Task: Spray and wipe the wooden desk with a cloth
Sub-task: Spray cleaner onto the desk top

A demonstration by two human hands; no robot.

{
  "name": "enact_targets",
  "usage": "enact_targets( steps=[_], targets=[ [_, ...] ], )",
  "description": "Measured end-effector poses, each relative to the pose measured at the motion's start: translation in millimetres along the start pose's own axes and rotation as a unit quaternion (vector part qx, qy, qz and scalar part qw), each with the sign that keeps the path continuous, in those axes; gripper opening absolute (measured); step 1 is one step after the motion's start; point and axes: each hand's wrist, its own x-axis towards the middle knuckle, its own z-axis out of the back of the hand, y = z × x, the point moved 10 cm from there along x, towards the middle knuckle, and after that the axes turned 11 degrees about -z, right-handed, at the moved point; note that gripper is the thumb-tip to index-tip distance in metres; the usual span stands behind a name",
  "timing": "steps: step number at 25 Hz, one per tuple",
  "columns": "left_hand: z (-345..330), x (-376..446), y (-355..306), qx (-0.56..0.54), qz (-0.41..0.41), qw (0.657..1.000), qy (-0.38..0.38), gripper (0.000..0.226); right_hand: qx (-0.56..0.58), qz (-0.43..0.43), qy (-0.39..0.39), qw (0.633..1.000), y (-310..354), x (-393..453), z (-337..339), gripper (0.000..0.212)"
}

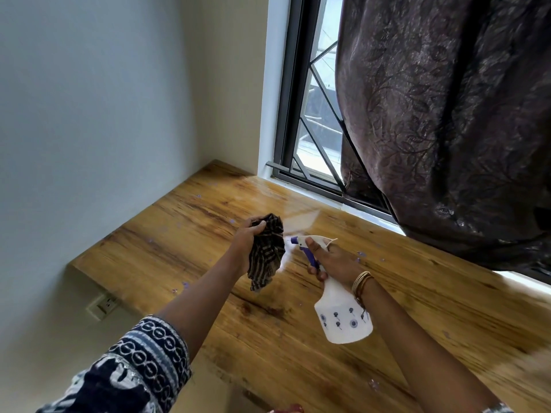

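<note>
The left hand (246,238) is gripping a crumpled striped cloth (266,251) above the glossy, grained wooden desk (167,248). The right hand (332,259) is holding the neck of a white plastic bottle (343,311), a finger on its purple trigger, nozzle pointing at the cloth.
</note>
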Motion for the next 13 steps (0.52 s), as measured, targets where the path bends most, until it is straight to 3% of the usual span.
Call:
enact_targets(
  steps=[3, 10, 13],
  targets=[
    [-0.1, -0.4, 0.1, -0.006, 0.001, 1.0, 0.0, 0.023, -0.014, 0.026, 0.002, 1.0, 3.2, -2.8, 5.4, 0.041],
    [-6.7, 5.5, 17.8, -0.006, 0.01, 1.0, -0.005, 0.025, 0.053, 0.081, -0.103, 0.99, -3.4, -17.9, 59.4, 0.011],
    [-17.5, 8.9, 26.5, 0.005, 0.017, 1.0, 0.006, 0.03, 0.097, 0.089, -0.139, 0.982, -18.6, -17.2, 82.7, 0.038]
  ],
)
